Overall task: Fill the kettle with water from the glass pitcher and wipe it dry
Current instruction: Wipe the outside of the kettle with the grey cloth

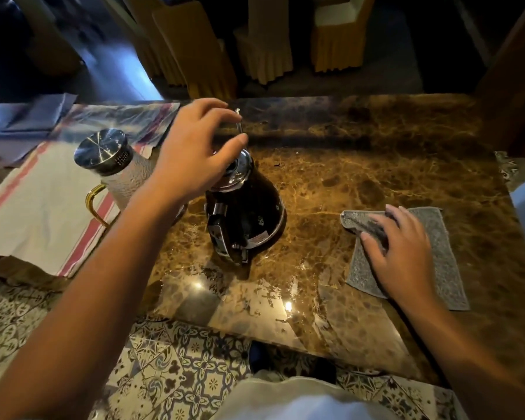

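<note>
A dark, shiny kettle (252, 213) stands in the middle of the brown marble table (376, 165), its handle towards me. Its thin metal lid (239, 122) is tipped up on edge above the opening, and my left hand (191, 156) pinches it between fingers and thumb. Just left of the kettle is the textured glass pitcher (128, 183) with a steel cap (103, 151) and gold handle, partly hidden by my left forearm. To the right, my right hand (397, 250) presses on a grey cloth (443, 268) and grips its folded-over corner.
A white cloth with red stripes (43, 219) lies under the pitcher at the left. Wet glare shows on the table's near edge (285, 307). Patterned floor tiles (179, 374) lie below, and covered chairs (264, 47) stand beyond the far edge.
</note>
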